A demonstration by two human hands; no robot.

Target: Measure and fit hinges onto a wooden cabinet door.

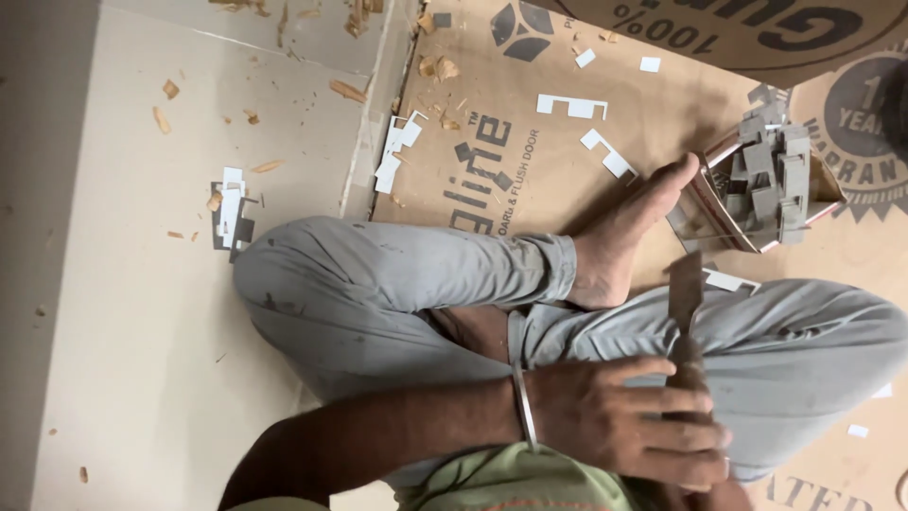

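Observation:
I sit cross-legged in grey trousers on brown printed plywood sheets. My left hand (629,421), with a metal bangle on its wrist, reaches across my lap and is closed around the lower end of a flat grey chisel-like blade (686,293). The blade points up, away from me, over my right knee. A sliver of skin at the bottom edge under the left hand may be my right hand (709,497); its fingers are hidden. My bare foot (629,232) rests on the plywood just left of the blade.
An open cardboard box (757,194) filled with several grey cut pieces stands beside my foot. White notched cut-outs (570,105) and wood chips (348,91) lie scattered on the plywood and on the pale board (142,312) at the left.

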